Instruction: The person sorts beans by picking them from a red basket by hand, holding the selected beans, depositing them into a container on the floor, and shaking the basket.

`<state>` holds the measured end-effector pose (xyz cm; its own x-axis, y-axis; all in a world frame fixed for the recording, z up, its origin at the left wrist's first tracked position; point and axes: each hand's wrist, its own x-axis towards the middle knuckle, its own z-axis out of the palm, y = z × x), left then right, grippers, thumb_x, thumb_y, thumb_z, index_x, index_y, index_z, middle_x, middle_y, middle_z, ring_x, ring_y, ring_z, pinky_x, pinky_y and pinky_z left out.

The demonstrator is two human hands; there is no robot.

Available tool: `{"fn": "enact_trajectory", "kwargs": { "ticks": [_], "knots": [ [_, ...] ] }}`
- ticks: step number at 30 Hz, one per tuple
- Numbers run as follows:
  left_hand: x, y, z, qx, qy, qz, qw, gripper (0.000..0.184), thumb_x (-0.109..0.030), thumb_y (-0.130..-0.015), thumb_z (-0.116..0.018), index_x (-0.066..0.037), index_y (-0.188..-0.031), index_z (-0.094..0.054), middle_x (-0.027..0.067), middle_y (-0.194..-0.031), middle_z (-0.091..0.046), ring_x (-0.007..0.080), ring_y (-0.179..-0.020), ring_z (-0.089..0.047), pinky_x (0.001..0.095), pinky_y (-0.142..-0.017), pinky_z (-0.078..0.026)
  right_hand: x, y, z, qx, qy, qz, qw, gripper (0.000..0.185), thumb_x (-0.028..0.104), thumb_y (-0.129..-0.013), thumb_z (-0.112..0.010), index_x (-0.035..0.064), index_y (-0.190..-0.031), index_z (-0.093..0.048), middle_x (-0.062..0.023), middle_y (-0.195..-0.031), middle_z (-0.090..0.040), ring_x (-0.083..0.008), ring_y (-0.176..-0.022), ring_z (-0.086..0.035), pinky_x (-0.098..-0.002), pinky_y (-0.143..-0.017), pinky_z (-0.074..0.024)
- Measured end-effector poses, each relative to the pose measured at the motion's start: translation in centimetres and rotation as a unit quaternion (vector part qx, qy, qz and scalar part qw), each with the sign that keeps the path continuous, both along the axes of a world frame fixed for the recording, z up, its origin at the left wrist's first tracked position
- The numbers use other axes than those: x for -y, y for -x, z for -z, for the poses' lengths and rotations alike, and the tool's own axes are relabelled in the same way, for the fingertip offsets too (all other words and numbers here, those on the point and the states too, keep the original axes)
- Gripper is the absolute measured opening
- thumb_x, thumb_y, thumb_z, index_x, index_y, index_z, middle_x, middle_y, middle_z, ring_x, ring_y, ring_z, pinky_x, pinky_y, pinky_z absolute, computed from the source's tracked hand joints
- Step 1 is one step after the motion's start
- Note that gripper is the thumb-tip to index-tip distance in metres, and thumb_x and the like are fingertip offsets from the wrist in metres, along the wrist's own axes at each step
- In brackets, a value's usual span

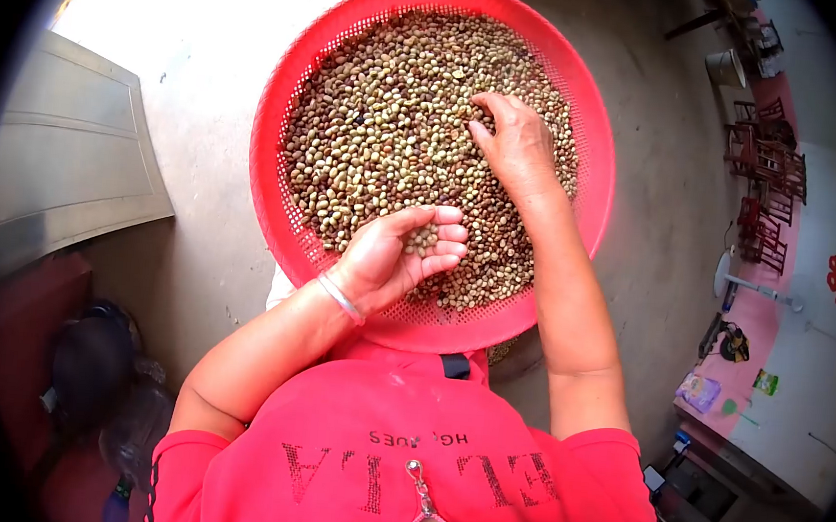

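A round red mesh basket (pixel 597 167) holds a wide layer of green and brown beans (pixel 382 91). My left hand (pixel 394 254) is turned palm up over the near part of the basket, fingers curled around a small heap of beans (pixel 422 240). A metal bangle (pixel 340 298) circles that wrist. Over the right side of the beans is my right hand (pixel 516 141), palm down, with thumb and forefinger apart and their tips close to the beans. Nothing shows between those two fingertips; its other fingers are mostly hidden.
Bare floor (pixel 207 78) surrounds the basket. A grey panel (pixel 74 146) stands at the left, with dark bags (pixel 91 363) below it. Along the right are a bucket (pixel 726 68), red wooden chairs (pixel 768 181), a fan (pixel 723 273) and a purple packet (pixel 697 391).
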<state>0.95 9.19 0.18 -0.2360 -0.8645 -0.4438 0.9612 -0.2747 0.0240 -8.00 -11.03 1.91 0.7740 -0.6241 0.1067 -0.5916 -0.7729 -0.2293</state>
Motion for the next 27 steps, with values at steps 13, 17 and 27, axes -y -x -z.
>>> {"fn": "enact_trajectory", "kwargs": {
  "ticks": [13,17,27],
  "knots": [
    [0.5,-0.1,-0.1,-0.005,0.014,-0.007,1.000,0.031,-0.019,-0.102,-0.039,0.004,-0.117,-0.055,0.0141,-0.103,-0.064,0.0232,-0.094,-0.065,0.0345,-0.088,-0.055,1.5,2.3,0.8,0.218,-0.325,0.109,0.914,0.020,0.014,-0.085,-0.073,0.0061,-0.103,-0.071,-0.0025,-0.086,-0.072,-0.0078,-0.079,-0.064,-0.0246,-0.074,-0.0525],
    [1.5,-0.3,-1.5,0.001,-0.010,-0.046,0.999,0.034,-0.019,-0.103,-0.036,0.004,-0.121,-0.052,0.0155,-0.109,-0.062,0.0246,-0.100,-0.063,0.0358,-0.094,-0.053,-1.7,2.9,-5.3,0.180,-0.587,0.018,0.789,0.024,0.008,-0.086,-0.071,0.0030,-0.109,-0.068,-0.0031,-0.102,-0.070,-0.0095,-0.092,-0.063,-0.0260,-0.084,-0.0518],
    [1.9,-0.5,-1.5,0.004,-0.018,-0.005,1.000,0.030,-0.015,-0.100,-0.042,0.005,-0.118,-0.055,0.0145,-0.103,-0.064,0.0245,-0.093,-0.065,0.0343,-0.087,-0.056,3.1,-0.6,-1.1,-0.025,-0.022,0.078,0.996,0.030,0.031,-0.082,-0.071,0.0086,-0.103,-0.069,-0.0128,-0.101,-0.068,-0.0301,-0.097,-0.064,-0.0421,-0.088,-0.0501]
  ]
}}
